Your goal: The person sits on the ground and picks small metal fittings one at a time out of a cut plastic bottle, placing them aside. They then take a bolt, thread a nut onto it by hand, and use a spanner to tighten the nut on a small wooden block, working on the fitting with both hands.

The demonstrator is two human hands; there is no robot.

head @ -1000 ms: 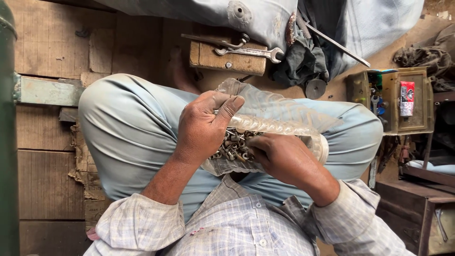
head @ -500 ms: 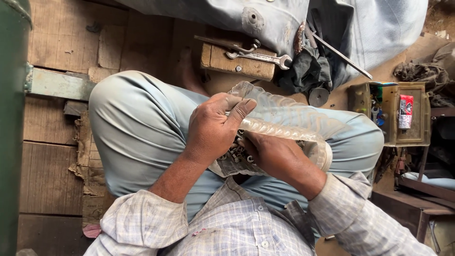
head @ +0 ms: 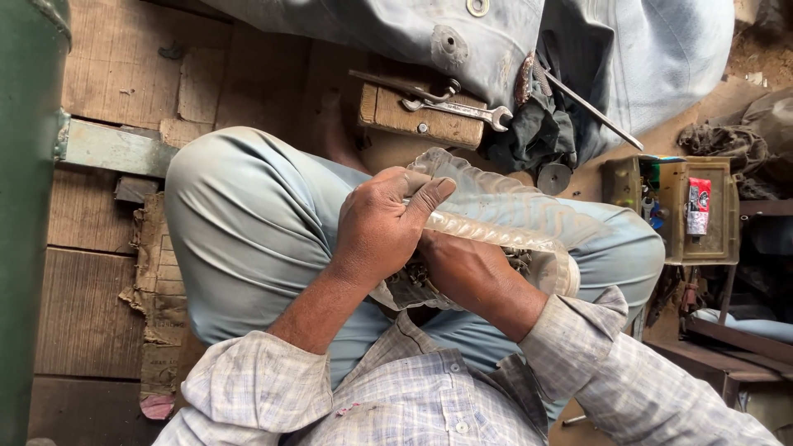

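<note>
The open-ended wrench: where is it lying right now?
In the head view, the wrench lies upper centre on a small wooden block, beyond the person's knees and just left of a dark crumpled rag.

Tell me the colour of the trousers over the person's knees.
Pale grey-blue trousers, plain and unpatterned, seen in the head view.

Clear ribbed plastic bag (head: 504,216) of small metal parts, held on lap.
Bag is crumpled, rolled along its upper edge, lying across both thighs; dark metal pieces (head: 413,285) show at its open lower end.
</note>
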